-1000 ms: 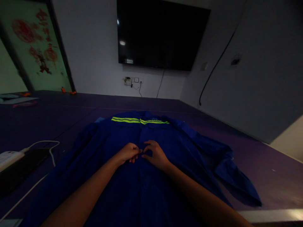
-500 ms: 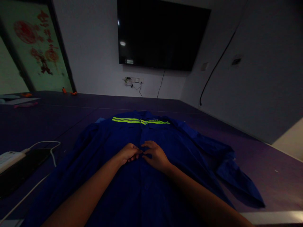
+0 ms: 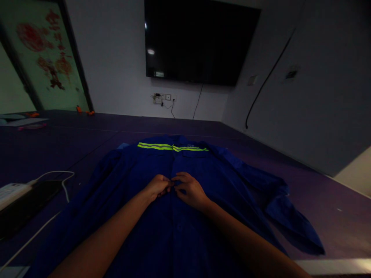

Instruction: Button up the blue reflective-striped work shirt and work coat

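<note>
Television (image 3: pixel 199 42) overlooks a purple surface (image 3: pixel 315 200); left fingers (image 3: pixel 165 182) pinch a blue jacket (image 3: pixel 214 173), right fingers (image 3: pixel 183 175) parted.

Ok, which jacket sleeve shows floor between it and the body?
The sleeve at picture right: purple floor shows between it and the jacket's body; the sleeve at left shows no such gap.

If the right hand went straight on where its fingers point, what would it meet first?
Most likely the left hand, just ahead over the blue jacket; depth is unclear, and the hands may be touching.
</note>
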`<action>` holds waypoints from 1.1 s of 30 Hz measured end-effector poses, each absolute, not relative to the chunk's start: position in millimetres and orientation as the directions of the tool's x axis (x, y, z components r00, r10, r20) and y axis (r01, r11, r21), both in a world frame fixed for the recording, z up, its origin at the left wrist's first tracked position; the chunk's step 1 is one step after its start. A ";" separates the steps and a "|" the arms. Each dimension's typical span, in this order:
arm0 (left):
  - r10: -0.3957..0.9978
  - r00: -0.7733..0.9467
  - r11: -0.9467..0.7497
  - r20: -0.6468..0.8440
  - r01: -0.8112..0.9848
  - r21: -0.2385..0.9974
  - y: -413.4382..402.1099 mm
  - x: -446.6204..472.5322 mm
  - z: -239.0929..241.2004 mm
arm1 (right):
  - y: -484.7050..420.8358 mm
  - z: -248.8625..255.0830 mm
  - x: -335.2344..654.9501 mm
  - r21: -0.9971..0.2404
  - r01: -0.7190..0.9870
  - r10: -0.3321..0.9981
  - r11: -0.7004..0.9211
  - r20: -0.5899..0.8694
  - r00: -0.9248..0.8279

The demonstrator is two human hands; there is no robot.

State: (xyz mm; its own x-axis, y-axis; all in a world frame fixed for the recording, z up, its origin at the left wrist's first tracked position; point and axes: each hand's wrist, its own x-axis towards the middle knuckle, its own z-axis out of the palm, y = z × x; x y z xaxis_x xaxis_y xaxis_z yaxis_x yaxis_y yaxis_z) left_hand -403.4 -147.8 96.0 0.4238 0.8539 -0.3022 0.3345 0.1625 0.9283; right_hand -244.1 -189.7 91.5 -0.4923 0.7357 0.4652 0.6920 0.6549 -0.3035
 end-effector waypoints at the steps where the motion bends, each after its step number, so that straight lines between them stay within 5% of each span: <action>1: 0.858 0.417 0.163 -0.301 0.334 0.928 -147.7 -403.2 95.4 | -189.4 91.6 -244.0 -0.302 0.690 0.734 0.658 0.463 -0.497; 33: 0.910 0.324 0.147 -0.259 0.331 0.932 -158.9 -399.1 98.8 | -187.3 79.3 -247.5 -0.645 0.695 0.925 0.317 0.373 -0.076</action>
State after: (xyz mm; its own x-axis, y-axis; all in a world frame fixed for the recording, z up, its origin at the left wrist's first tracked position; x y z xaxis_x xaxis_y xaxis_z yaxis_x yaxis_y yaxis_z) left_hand -399.1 -158.9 98.8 0.3239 0.9100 -0.2589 0.3308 0.1474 0.9321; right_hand -247.5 -187.3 79.3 -0.0756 0.9246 0.3734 0.6952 0.3173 -0.6450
